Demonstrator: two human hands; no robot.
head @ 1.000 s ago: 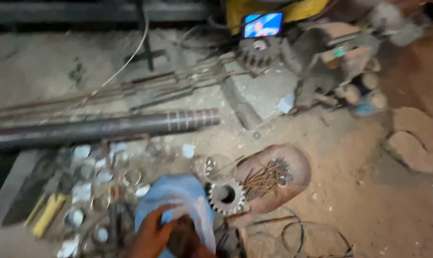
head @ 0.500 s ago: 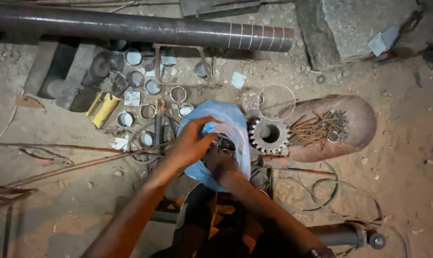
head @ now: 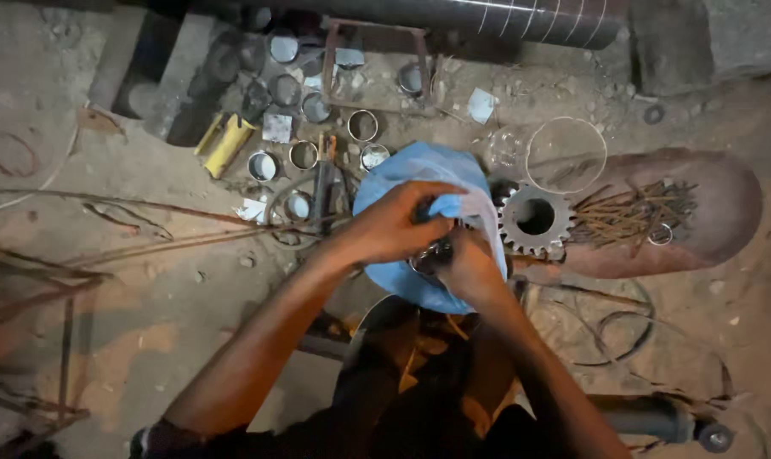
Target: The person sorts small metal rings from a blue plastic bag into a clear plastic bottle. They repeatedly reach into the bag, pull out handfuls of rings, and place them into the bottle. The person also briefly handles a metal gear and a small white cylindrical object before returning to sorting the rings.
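Gripping a small metal part [head: 432, 252] over blue cloth [head: 419, 183] | left hand [head: 394, 225] now joins right hand [head: 470, 270] | gear [head: 534, 219] just right.

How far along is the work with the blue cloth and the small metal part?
Done: nothing shows as finished. In hand: the left hand and right hand grip a small dark metal part together over the blue cloth. Left: the toothed gear, rusty nails and short metal rings lie untouched on the ground.
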